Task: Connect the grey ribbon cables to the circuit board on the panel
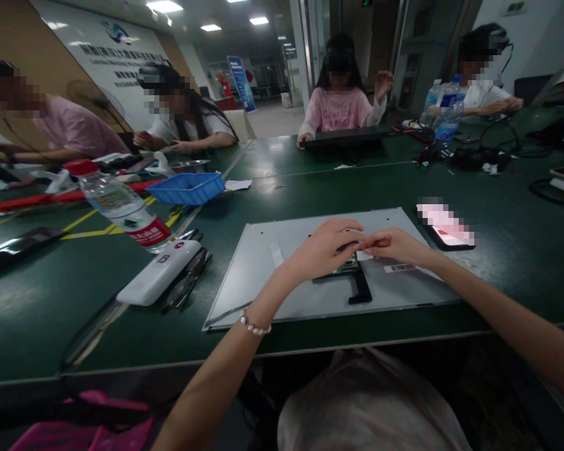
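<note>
A pale grey flat panel lies on the table in front of me. On its middle sits a green circuit board beside a black bracket-like piece. My left hand is over the board and hides much of it, its fingers stretched out and apart. Fingertips of both hands meet above the board's right side. My right hand is closed in a pinch; what it holds is too small to make out. A small white piece shows just under its fingertips. A white strip lies left of my left hand.
A phone lies right of the panel. To the left are a white case, eyeglasses, a tilted water bottle and a blue tray. Several people sit around the green table; one opposite holds a dark panel.
</note>
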The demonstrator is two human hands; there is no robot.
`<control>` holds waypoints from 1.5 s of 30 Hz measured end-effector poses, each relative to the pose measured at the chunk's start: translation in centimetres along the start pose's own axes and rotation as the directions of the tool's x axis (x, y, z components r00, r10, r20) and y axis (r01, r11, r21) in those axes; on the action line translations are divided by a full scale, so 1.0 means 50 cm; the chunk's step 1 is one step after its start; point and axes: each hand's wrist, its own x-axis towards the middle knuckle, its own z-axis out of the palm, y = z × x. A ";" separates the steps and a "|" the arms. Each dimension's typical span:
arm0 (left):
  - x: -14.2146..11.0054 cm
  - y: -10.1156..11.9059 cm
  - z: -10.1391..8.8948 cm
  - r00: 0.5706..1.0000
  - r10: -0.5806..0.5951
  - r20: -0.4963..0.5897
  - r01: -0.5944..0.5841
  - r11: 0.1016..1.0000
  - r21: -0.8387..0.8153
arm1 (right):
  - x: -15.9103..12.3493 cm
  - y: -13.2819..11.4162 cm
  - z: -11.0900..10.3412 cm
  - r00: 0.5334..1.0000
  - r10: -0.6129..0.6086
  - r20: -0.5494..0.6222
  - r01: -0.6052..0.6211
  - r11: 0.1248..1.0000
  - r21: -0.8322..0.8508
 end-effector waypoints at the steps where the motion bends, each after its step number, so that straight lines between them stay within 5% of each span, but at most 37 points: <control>1: 0.000 -0.006 0.010 1.000 0.013 -0.016 -0.014 1.000 -0.027 | 0.001 0.002 0.001 1.000 -0.012 0.005 0.012 1.000 0.023; 8: -0.015 -0.019 0.051 0.997 0.067 0.034 -0.064 0.995 -0.082 | 0.001 0.008 0.015 0.998 -0.025 -0.055 0.028 0.998 0.051; 35: -0.030 -0.017 0.056 0.996 0.044 0.075 -0.039 0.997 -0.060 | -0.029 -0.032 0.034 0.980 -0.057 -0.190 0.013 0.974 -0.227; 45: -0.028 -0.011 0.058 0.993 0.063 0.104 -0.061 0.998 -0.022 | -0.031 -0.034 0.032 0.959 -0.272 -0.080 0.187 0.819 -0.543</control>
